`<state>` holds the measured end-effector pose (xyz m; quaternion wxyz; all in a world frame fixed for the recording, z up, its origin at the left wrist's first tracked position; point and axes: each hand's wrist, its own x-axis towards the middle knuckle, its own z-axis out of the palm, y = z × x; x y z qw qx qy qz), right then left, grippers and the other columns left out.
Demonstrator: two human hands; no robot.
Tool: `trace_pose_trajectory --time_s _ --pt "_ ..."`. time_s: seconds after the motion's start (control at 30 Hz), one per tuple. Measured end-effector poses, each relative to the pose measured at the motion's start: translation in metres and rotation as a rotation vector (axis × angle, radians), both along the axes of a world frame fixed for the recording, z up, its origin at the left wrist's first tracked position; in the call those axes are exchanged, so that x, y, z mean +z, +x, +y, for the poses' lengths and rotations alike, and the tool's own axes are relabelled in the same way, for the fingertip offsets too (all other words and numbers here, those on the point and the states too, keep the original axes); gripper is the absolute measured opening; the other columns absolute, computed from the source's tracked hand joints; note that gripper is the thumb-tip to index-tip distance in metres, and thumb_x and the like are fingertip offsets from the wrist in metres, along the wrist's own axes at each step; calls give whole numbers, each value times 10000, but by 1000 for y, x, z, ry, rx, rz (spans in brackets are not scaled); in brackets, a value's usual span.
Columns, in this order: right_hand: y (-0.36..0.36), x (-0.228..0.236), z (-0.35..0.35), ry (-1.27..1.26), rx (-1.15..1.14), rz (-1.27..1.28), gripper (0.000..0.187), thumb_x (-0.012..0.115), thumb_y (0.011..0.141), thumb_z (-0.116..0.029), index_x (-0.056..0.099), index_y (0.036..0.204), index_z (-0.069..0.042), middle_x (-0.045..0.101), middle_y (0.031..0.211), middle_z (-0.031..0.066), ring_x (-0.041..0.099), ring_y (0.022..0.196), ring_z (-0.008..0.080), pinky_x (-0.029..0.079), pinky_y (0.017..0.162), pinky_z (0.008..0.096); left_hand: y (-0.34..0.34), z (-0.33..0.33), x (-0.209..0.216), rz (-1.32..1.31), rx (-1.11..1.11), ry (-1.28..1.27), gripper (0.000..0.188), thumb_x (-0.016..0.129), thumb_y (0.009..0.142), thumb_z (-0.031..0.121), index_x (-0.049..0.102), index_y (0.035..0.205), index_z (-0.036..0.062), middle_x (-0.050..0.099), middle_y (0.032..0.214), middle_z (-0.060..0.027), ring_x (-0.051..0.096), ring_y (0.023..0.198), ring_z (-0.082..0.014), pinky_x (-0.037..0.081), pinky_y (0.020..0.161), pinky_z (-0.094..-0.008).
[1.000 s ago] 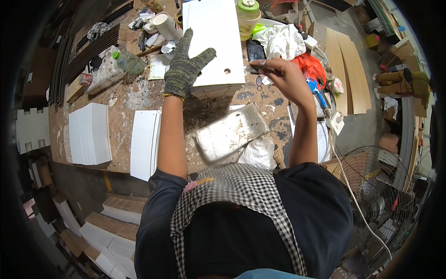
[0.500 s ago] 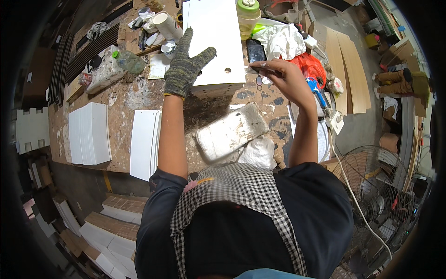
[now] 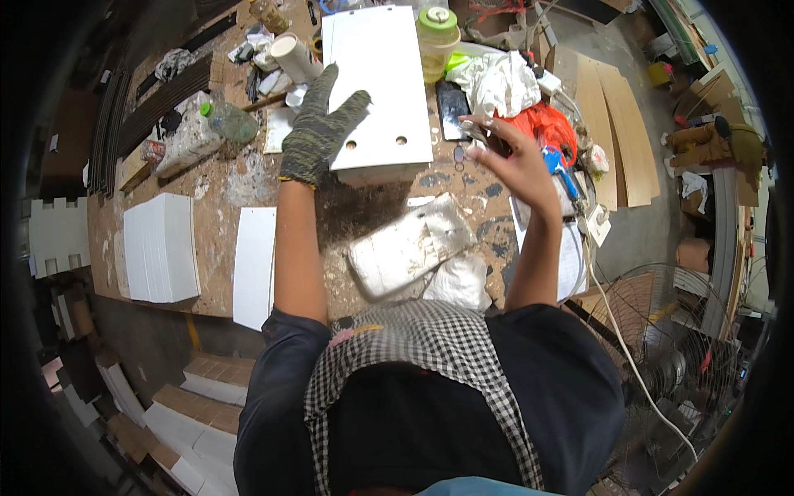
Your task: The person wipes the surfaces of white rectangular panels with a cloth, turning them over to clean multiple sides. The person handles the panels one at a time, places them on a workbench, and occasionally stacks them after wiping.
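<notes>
While the left hand (image 3: 316,136) spreads its gloved fingers on the white board (image 3: 385,91), seemingly to keep it still, the right hand (image 3: 521,163) bends its bare fingers near the dark phone (image 3: 451,112), thumb apart. The board lies raised above the counter (image 3: 217,248), between both hands. Moving on likely calls for steady left fingers.

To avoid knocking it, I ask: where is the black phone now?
In the head view, the black phone lies just right of the white panel, left of the crumpled white heap and near the right hand.
</notes>
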<state>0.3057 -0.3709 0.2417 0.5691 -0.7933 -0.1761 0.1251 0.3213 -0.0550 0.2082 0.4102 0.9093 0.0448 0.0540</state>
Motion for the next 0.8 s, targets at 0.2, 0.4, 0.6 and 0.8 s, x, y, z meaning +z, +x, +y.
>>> trace_pose_trajectory --time_s 0.2,0.4,0.6,0.8 --pt "-34 -40 58 182 -113 -27 740 900 713 -173 590 1381 -100 664 1172 70 622 978 120 524 838 289 106 68 -7 -218 31 182 846 653 895 570 422 1477 1 446 1505 -224 427 1387 -358 352 1152 -419" --pt "-35 -53 85 63 -345 -356 795 922 655 -326 613 1365 -144 587 1294 80 625 1052 224 538 844 346 199 96 -34 -198 -258 591 481 455 976 149 489 1452 89 468 1522 -127 451 1386 -310 342 1173 -401" --pt "-10 -70 78 103 -217 -361 707 858 759 -311 582 1379 -114 558 1440 106 607 1242 301 518 1014 391 219 80 -66 -305 -232 352 472 515 1026 348 547 1398 58 547 1432 -139 545 1283 -257 441 1061 -350" --pt "-3 -72 81 91 -307 -553 490 846 770 -296 706 1211 -132 689 1257 37 712 1007 242 580 809 335 213 88 -60 -290 7 -143 463 524 1021 342 557 1388 62 567 1409 -124 556 1268 -237 459 1039 -344"
